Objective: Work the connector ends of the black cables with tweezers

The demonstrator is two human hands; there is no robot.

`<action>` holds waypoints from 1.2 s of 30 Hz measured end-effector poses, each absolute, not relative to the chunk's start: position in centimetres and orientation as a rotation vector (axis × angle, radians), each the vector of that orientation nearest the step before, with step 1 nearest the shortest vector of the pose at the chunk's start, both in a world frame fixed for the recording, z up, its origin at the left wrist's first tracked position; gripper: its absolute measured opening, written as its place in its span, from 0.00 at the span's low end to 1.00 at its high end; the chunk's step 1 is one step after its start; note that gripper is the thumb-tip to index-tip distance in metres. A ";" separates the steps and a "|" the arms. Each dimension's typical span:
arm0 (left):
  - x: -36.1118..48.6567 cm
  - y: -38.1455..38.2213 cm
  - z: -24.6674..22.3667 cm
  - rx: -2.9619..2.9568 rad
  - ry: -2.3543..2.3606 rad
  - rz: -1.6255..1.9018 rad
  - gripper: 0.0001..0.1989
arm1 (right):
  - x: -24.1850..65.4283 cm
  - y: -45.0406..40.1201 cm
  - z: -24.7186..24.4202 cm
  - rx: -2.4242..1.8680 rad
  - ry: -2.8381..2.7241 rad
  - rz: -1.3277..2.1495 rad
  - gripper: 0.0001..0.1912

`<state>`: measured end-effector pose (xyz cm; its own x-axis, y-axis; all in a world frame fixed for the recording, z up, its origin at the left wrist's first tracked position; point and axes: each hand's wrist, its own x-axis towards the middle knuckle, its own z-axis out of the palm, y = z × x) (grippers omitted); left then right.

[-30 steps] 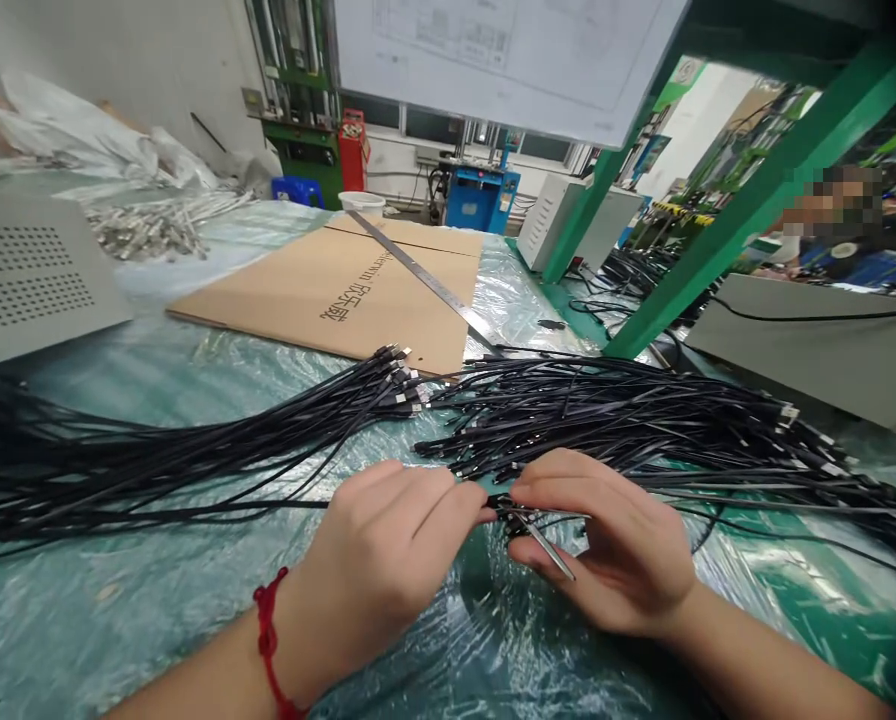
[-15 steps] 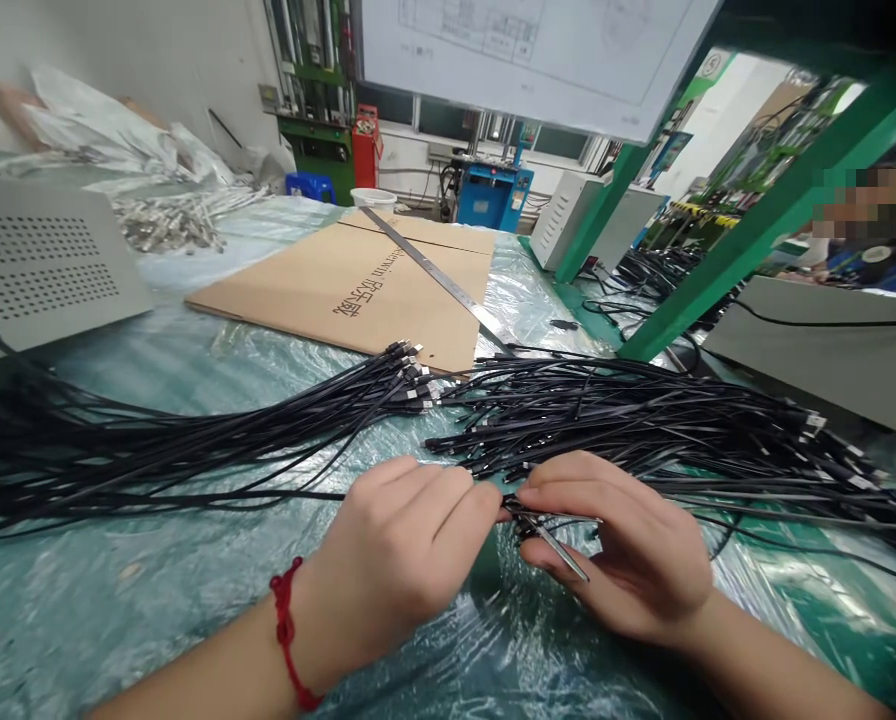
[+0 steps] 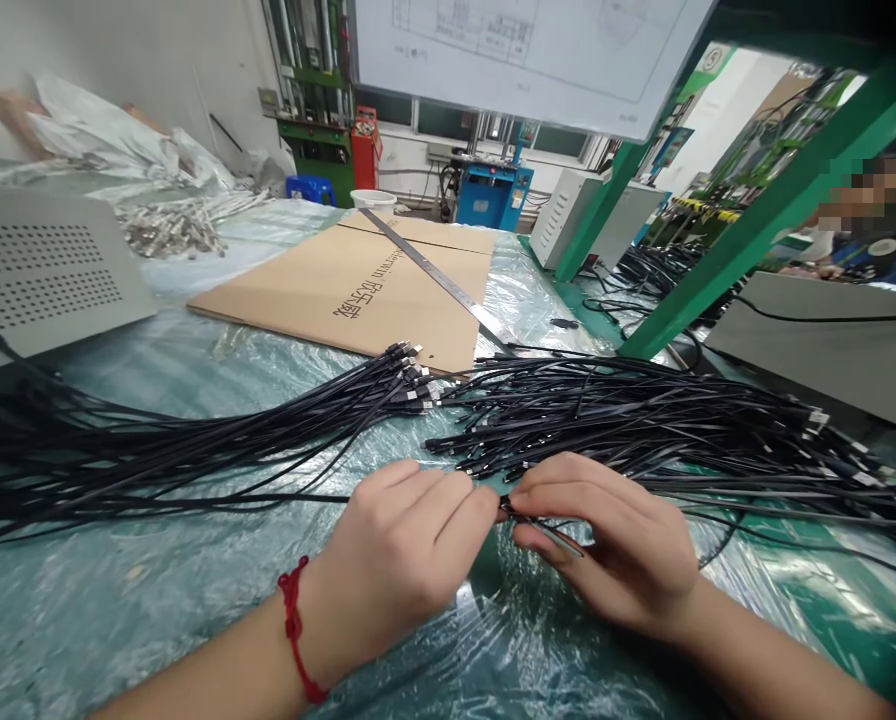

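Note:
My left hand [image 3: 418, 540], with a red cord bracelet [image 3: 292, 625] on the wrist, is closed around the end of a black cable [image 3: 305, 497] that runs off to the left. Facing it, my right hand [image 3: 617, 550] pinches a small metal hand tool with two thin arms [image 3: 560, 540] between thumb and fingers. The tool's front end meets the cable tip between both hands. Fingers hide most of that tip and part of the tool, so its exact kind is unclear.
Black USB cables lie in a left bundle [image 3: 215, 440] and a right pile [image 3: 605, 420]. Behind them are a cardboard sheet [image 3: 418, 290] and a steel ruler [image 3: 437, 275]. A perforated grey box [image 3: 50, 270] stands left, a green post [image 3: 763, 220] right. Plastic film covers the table.
The two arms of the metal tool have come closer together as my right fingers squeezed. My right hand has shifted slightly left; my left hand has barely moved.

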<state>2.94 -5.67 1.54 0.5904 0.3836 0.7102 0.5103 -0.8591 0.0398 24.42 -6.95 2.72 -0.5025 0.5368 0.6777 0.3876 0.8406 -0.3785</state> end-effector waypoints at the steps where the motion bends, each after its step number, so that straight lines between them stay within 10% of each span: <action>1: 2.9 -5.7 1.5 -2.652 -0.763 -1.145 0.08 | 24.5 -6.9 2.6 -0.688 -2.120 0.245 0.11; 11: 2.8 -5.7 1.5 -2.668 -0.812 -1.299 0.06 | 23.1 -5.9 1.4 -1.001 -1.552 1.188 0.11; 22: 3.2 -5.2 1.7 -3.040 -1.286 -1.653 0.05 | 24.2 -6.0 0.4 -1.105 -1.866 0.490 0.09; 36: -1.1 2.0 -0.4 -2.519 -1.703 -0.823 0.07 | 38.1 2.3 5.1 -1.066 -1.035 0.080 0.12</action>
<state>-1.07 2.01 -0.45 0.2791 0.8667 0.4135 0.8623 -0.4156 0.2892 38.09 2.34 5.10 0.5534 0.5108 0.6578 0.4034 0.5266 -0.7483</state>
